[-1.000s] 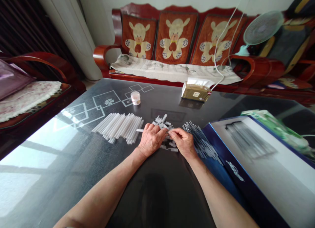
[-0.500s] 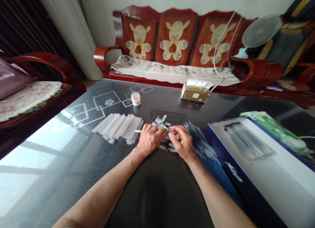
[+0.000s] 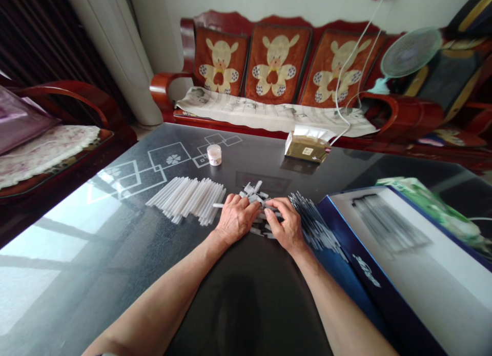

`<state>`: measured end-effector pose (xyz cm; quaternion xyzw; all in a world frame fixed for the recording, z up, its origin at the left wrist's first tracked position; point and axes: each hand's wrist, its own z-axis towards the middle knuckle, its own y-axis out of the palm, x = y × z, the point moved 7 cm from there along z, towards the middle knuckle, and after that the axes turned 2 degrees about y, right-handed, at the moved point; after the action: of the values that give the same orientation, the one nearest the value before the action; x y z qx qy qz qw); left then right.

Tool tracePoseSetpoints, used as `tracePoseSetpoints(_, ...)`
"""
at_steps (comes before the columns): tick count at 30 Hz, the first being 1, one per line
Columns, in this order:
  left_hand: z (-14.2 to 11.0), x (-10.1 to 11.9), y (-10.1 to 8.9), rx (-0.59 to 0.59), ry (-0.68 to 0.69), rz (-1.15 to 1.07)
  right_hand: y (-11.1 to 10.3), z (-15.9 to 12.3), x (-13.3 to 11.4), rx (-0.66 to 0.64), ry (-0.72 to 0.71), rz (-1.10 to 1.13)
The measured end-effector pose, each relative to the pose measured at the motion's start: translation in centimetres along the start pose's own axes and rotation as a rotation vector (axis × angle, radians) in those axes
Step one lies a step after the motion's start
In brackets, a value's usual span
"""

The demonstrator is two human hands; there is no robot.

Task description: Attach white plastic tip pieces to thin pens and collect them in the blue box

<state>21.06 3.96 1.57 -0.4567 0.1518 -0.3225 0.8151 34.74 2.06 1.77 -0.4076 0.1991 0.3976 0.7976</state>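
The left hand (image 3: 235, 218) lay flat, fingers spread, and the right hand (image 3: 283, 226) curled, any pinch hidden, on the pile of short plastic tubes (image 3: 251, 192) mid-worktop (image 3: 115, 253); a careless sweep could scatter the neighbouring straws (image 3: 185, 200).

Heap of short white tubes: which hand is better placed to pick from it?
Right hand, probably: its fingertips curl into the heap, while the left hand lies flat across it.

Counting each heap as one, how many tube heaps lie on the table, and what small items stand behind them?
White tube row: 1
Short tube pile: 1
Grey tube fan: 1
Small jar: 1
Tissue pack: 1
Total: 5
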Motion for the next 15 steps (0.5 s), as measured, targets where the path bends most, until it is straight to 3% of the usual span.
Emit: tracePoseSetpoints(15,-0.03,0.04,0.06,-0.005,0.002,-0.017,0.09,0.06,0.15,0.006,-0.021,0.0)
